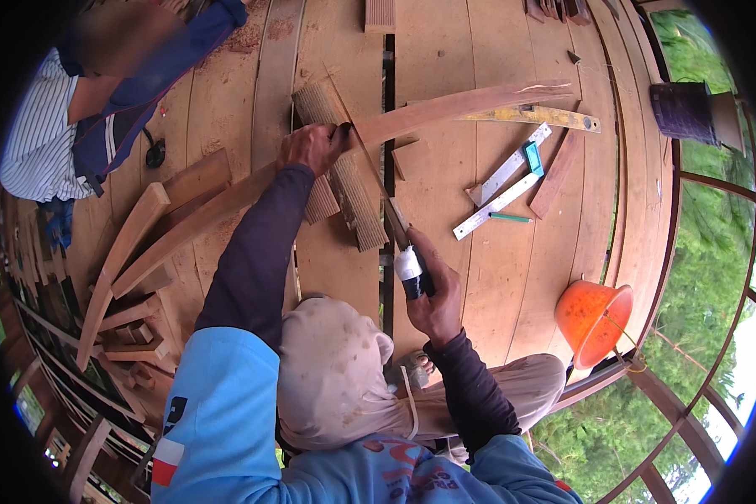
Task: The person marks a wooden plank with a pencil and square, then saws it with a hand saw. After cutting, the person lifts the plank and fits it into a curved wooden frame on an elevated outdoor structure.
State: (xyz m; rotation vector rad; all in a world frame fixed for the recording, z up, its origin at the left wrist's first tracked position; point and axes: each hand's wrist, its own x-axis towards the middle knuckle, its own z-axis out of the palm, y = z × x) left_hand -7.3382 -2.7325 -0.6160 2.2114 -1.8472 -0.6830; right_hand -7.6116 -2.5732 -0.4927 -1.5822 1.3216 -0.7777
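Where the saw [372,164] came nearest the person, the right hand [438,296] had its fingers closed round the white-and-black grip, a good hold for long, even strokes in line with the forearm. Just beyond lay a ribbed block [357,206], and the board [470,102] crossed it, running from the near left to the far right. To the right of the block, on the plank floor [479,277], a green pencil [510,217] and a blue-headed square [532,158] lay well clear of the blade. Farther on, the left hand [311,149] was clamped on the board just left of the blade, its fingers curled over the wood. The thumb looked close to the teeth; a slightly wider margin would have been safer, with the weight pressed straight down over the block. The board's right length reached past the block toward a yellow rule [554,116]. That end probably wanted support and lighter strokes toward the finish, lest the grain tear; the depth of the cut could not be told.
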